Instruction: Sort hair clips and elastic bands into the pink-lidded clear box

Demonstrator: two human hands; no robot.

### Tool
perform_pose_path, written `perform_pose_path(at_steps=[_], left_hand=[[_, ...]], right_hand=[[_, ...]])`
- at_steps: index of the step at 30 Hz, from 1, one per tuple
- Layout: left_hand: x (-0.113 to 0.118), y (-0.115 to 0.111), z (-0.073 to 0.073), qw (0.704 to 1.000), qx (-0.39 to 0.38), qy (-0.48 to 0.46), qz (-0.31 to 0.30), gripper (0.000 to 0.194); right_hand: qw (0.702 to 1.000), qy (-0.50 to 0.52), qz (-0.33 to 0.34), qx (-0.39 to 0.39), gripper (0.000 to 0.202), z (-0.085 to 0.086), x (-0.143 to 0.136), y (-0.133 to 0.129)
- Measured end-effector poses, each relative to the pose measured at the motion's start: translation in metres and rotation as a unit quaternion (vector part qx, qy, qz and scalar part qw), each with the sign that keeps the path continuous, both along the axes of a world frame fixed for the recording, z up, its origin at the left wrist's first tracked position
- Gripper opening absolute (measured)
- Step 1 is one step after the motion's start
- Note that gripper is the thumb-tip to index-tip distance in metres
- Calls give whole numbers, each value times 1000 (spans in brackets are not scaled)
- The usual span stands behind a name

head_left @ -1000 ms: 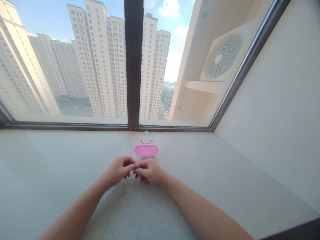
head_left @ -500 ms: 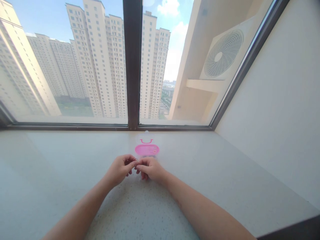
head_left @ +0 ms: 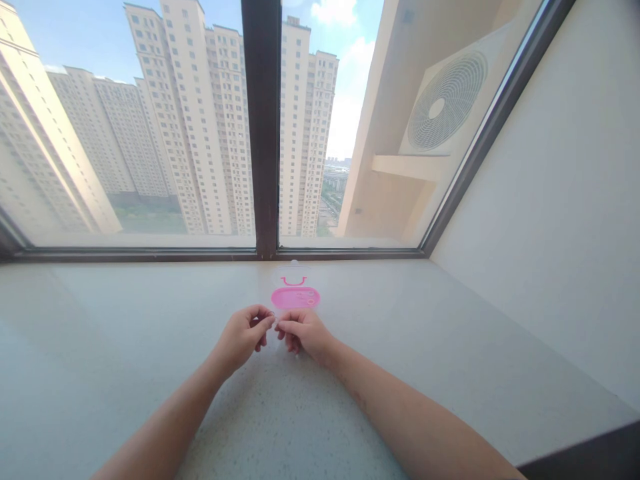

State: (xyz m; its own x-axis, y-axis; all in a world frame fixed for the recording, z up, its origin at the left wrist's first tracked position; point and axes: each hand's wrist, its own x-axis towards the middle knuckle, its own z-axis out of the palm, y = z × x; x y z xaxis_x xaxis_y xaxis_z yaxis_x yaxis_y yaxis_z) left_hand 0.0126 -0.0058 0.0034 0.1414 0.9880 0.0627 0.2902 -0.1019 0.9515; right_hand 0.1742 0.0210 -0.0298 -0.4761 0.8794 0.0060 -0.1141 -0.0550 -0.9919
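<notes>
My left hand (head_left: 247,335) is closed in a pinch over the pale speckled sill (head_left: 280,413). A thin, tiny item shows at its thumb and fingertip, too small to name. Close beside it, with a narrow gap between, my right hand (head_left: 304,331) also pinches, thumb against forefinger; what it holds, if anything, cannot be made out. Just beyond the fingers lies a pink oval tray (head_left: 290,298), with a few small marks or pieces at its right end. Behind that is a clear lid (head_left: 284,272) with a pink handle (head_left: 294,282).
A dark window frame (head_left: 220,255) borders the sill at the back, with a thick upright bar (head_left: 266,133) in the middle. At the right rises a white wall (head_left: 565,220). Tall buildings and an air conditioner unit (head_left: 445,103) stand outside the glass.
My two hands, touching at the fingertips before, are now slightly apart. The right hand has shifted a little right and up. The view has moved slightly.
</notes>
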Motion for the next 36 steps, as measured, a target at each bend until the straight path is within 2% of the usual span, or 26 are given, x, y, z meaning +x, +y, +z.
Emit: perform_pose_path(at_steps=[15,29,36], left_hand=[[-2,0,2,1000,-3,-6,-14,26],[-6,1,-1,1000,-9,7,-28,24],[-6,1,-1,999,-24,-2,-29,25]], right_hand=[[996,-45,47,56,22,0,0,-2],[996,-56,66,32,25,-1,-2,0],[997,-50,47,48,23,3,-2,-4]])
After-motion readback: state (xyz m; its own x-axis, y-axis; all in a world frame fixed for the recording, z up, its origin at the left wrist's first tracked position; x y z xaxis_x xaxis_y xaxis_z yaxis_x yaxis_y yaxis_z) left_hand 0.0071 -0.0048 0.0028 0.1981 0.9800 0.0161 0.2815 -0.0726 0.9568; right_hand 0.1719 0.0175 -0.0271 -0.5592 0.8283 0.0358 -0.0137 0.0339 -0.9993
